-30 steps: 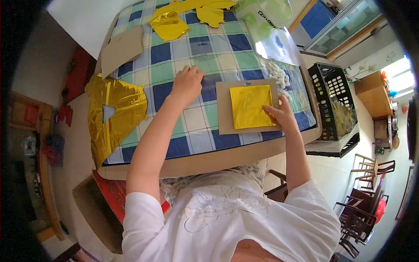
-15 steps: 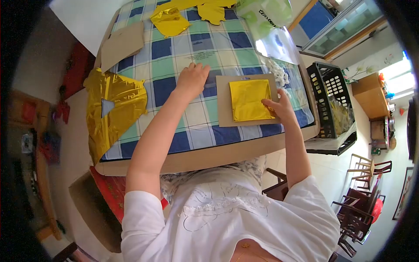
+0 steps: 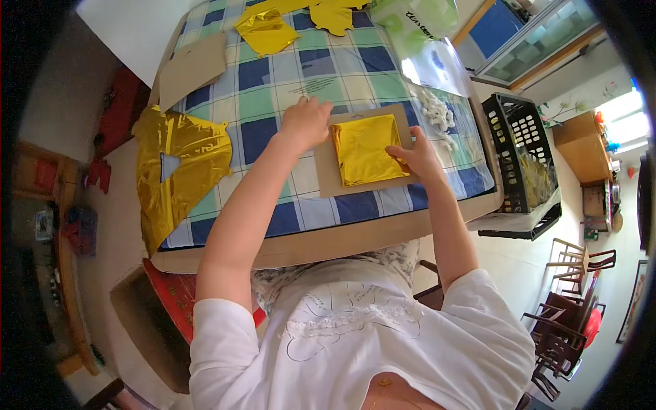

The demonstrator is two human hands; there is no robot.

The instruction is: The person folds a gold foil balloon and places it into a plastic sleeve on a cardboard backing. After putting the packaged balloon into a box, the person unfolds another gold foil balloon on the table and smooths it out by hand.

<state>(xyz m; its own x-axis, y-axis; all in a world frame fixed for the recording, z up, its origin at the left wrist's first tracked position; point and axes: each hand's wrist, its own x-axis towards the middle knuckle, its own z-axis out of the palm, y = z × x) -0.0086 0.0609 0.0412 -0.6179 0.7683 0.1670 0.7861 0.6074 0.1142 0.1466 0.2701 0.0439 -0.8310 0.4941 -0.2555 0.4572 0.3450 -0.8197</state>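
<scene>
A folded square of shiny gold foil [image 3: 369, 152] lies on a brown cardboard piece [image 3: 329, 183], both on the checked cloth [image 3: 280, 179]. My right hand [image 3: 418, 158] grips their right edge, thumb on top of the foil and other fingers at the cardboard's side. My left hand [image 3: 305, 124] is at the cardboard's upper left corner, back upward and fingers curled in. What those fingers hold, if anything, is hidden.
Flat gold foil shapes [image 3: 195, 147] lie at the left and more foil [image 3: 266, 33] at the far edge. Another cardboard piece [image 3: 193, 68] is at the upper left. White string-like material [image 3: 437, 113], a green-white plastic bag [image 3: 417, 17] and a black crate [image 3: 506, 154] are on the right.
My right hand has moved left, bringing the cardboard and gold foil closer to my left hand and tilting them slightly. My left hand has shifted only a little.
</scene>
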